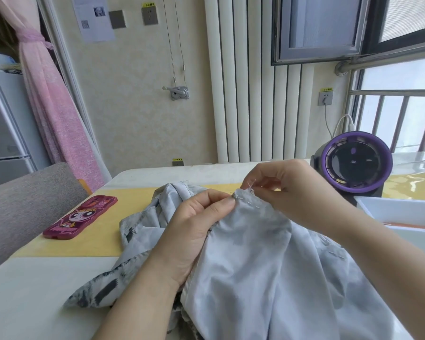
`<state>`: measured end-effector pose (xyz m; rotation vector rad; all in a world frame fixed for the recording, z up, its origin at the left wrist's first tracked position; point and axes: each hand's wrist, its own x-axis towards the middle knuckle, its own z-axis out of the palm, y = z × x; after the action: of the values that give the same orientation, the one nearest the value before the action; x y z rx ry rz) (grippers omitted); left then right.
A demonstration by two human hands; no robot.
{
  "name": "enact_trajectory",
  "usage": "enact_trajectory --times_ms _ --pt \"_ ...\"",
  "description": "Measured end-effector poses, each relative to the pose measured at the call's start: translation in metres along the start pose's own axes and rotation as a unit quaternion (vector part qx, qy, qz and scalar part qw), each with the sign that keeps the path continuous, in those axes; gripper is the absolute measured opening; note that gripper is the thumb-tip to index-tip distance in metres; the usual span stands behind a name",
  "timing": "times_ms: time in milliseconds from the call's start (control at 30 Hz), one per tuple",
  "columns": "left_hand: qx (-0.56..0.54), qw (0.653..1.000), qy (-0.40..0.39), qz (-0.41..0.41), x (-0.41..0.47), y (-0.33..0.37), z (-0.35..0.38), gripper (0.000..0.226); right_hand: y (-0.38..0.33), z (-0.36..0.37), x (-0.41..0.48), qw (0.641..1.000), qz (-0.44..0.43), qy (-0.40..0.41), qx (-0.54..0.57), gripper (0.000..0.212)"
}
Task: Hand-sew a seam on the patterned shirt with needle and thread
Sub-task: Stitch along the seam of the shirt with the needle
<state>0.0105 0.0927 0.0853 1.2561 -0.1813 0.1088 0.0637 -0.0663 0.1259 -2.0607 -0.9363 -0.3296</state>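
head view, two hands, left hand (194, 224) and right hand (287, 187) pinching one shirt (250, 253)

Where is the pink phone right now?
In the head view, the pink phone lies on the yellow mat at the left, apart from the shirt and the left hand.

probably home: curtain (54, 114), fridge (3, 123), radiator (250, 94)

Head camera looks forward and down, apparently close above the table (35, 290).
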Motion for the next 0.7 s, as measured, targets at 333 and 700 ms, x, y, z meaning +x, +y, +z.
enact_trajectory --times_ms 333,700 --pt "0.011 0.996 0.086 0.036 0.004 -0.003 0.002 0.007 0.009 0.004 0.004 0.995 -0.026 0.097 0.018 0.011" --pt "0.101 0.988 0.104 0.046 0.011 -0.014 -0.003 0.008 0.017 0.02 0.003 0.989 -0.13 0.063 -0.039 0.012"
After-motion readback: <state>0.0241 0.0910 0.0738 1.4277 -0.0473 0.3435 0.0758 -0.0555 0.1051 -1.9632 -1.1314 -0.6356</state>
